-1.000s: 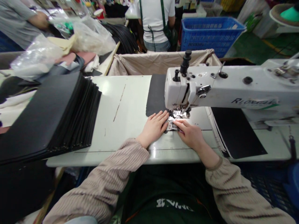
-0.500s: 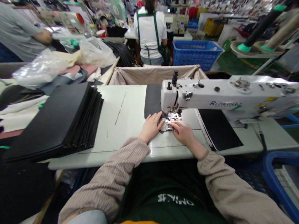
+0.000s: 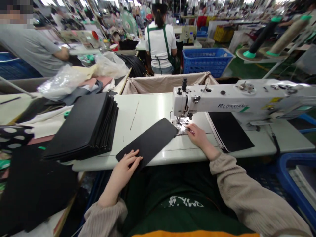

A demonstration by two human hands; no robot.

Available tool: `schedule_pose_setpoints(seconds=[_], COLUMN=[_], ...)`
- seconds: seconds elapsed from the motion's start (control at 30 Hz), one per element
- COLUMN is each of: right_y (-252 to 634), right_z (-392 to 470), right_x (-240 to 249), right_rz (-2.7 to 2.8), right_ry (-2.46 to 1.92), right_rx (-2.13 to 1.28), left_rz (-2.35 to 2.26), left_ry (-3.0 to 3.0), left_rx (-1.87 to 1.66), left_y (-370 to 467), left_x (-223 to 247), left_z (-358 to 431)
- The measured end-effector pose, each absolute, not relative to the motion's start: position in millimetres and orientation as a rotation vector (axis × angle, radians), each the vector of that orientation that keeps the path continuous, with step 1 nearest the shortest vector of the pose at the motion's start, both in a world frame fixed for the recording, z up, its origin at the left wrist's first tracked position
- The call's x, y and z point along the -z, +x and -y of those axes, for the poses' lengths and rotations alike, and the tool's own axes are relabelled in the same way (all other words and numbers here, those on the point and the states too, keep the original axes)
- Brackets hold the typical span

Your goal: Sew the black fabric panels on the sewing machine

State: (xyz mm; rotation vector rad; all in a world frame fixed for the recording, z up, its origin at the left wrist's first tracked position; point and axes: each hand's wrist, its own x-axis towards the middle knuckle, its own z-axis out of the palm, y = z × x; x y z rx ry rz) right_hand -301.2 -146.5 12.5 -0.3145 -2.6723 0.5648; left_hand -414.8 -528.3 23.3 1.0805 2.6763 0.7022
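Note:
My left hand [image 3: 128, 162] lies over the near left end of a black rectangular panel [image 3: 150, 140], fingers stretched out on its surface. The panel sits slantwise on the sewing table, its far right corner beside the lit needle plate [image 3: 183, 122]. Close to that plate, my right hand [image 3: 198, 135] is closed on a small slim tool [image 3: 190, 130] with a dark reddish handle; most of it is hidden by the fingers. Above stands the white sewing machine head [image 3: 181, 100], and its needle area is too small to make out clearly.
A thick stack of black panels [image 3: 81, 121] stands at the left. More black panels [image 3: 229, 131] lie under the machine arm. Thread cones [image 3: 263, 38] rise at the back right. Beyond the table are a cloth-lined bin [image 3: 158, 85], a blue crate [image 3: 206, 61] and co-workers.
The black panel has come away from under the machine head, toward me and leftward, turning slantwise. My left hand has moved left and nearer with it. My right hand stays by the needle plate.

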Motion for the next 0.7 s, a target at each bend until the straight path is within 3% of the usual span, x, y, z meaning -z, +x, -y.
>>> schedule_pose_setpoints(seconds=[0.13,0.33,0.5,0.7], right_y=[-287,-216,-165,-143], right_z=[143,149,179,202], right_x=[-24,-30,-22,-12], right_rz=[2.579,2.561,2.661,2.718], right_ry=[-0.322,-0.575,-0.877,-0.89], right_rx=[-0.626,-0.655,-0.701,-0.806], left_rz=[-2.437,-2.568,-2.401,-2.331], left_ry=[1.239,1.483,1.805,1.883], left_rx=[-0.789,-0.771,-0.686,-0.725], left_y=[-417,-383,-324,-307], left_x=[-31,-41,-23,-6], left_z=[516,440,365,329])
